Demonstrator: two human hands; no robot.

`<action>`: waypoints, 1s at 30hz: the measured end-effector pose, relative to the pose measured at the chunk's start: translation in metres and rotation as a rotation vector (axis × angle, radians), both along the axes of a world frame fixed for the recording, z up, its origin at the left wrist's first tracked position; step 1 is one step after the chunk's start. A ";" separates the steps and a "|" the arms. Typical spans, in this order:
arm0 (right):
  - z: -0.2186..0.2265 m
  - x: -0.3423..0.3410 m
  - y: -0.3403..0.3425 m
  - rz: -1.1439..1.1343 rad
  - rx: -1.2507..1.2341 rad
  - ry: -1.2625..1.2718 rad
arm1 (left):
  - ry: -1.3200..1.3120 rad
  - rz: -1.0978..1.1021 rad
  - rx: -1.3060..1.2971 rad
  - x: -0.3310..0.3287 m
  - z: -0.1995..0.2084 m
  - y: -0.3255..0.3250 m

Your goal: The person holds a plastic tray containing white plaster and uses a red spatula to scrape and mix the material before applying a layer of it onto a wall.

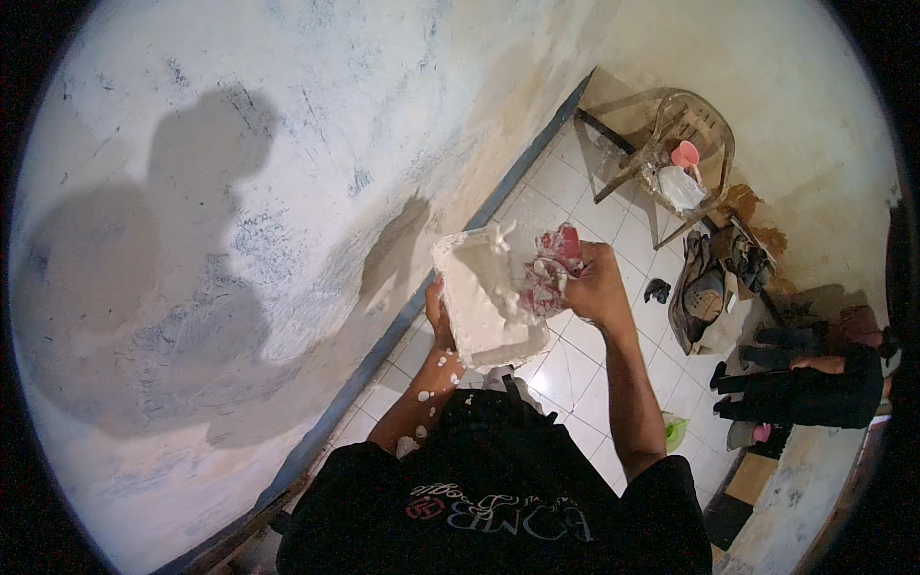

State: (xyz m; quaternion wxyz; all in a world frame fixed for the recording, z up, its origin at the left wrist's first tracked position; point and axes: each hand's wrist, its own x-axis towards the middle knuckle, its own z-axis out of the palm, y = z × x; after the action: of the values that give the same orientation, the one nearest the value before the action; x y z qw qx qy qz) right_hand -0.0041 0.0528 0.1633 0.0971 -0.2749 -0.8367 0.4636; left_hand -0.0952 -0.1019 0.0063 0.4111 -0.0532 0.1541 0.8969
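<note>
My left hand (pixel 441 311) grips a rectangular white tub (pixel 448 297) from its left side, the fingers partly hidden behind it. Thick white paste (pixel 479 307) coats the inside, and the tub is tilted. Drops of the same white paste dot my left forearm. Beside the tub's right edge, my right hand (pixel 596 287) is closed around a crumpled-looking red thing (pixel 556 259) smeared with white; its exact kind is unclear. The patchy white and blue wall (pixel 316 144) stands at my left and ahead, with shadows cast on it.
A worn chair (pixel 724 125) stands ahead right, bearing a pink cup (pixel 684 154) and a white plastic bag (pixel 680 189). Nearer are a dark bag (pixel 704 297) and small black items (pixel 657 290) on the tiled floor (pixel 561 187). Dark-clothed figures (pixel 815 383) are at right, near a green object (pixel 676 431).
</note>
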 end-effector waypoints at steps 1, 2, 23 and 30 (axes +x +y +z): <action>0.007 -0.001 -0.001 0.040 -0.051 0.095 | 0.041 -0.024 0.110 -0.002 -0.009 -0.002; 0.015 -0.001 -0.003 0.081 -0.102 0.189 | 0.083 -0.047 0.219 -0.004 -0.019 -0.003; 0.018 0.038 0.060 0.857 0.813 0.448 | 0.083 0.092 0.055 -0.004 0.081 0.012; 0.011 0.040 0.068 0.816 0.883 0.372 | 0.079 0.078 0.061 -0.004 0.074 0.011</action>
State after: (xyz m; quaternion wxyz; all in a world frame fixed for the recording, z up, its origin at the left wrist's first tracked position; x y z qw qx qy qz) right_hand 0.0355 0.1208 0.1746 0.1607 0.2180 -0.9558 0.1141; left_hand -0.0988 -0.0914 0.0807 0.3710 -0.0110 0.1407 0.9179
